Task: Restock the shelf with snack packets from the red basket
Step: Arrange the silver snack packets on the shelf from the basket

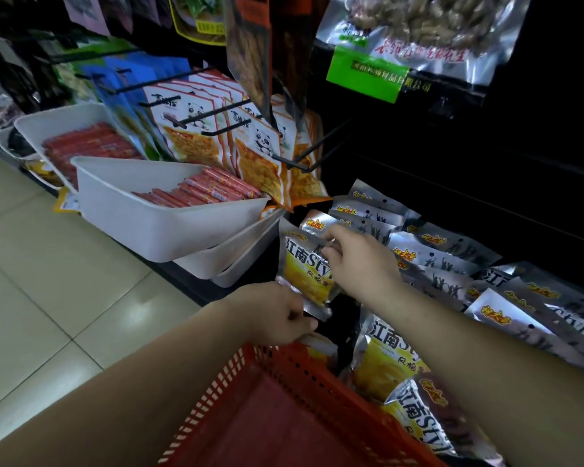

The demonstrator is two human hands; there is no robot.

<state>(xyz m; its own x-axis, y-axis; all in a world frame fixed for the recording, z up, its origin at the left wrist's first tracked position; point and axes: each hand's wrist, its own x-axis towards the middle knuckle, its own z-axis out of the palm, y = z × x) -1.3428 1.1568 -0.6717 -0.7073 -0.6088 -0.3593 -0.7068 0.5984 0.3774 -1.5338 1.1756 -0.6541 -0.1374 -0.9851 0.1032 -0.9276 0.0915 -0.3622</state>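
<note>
The red basket holds several yellow-and-silver snack packets piled at its right side. One snack packet is upright just above the basket's far rim. The left hand has its fingers pinched on the packet's bottom edge, and the right hand pinches its top. Behind it, silver packets lie overlapped on the dark shelf. Two white bins hold red sausages.

packets: glossy foil | basket: perforated plastic (matt) | floor: glossy tile
</note>
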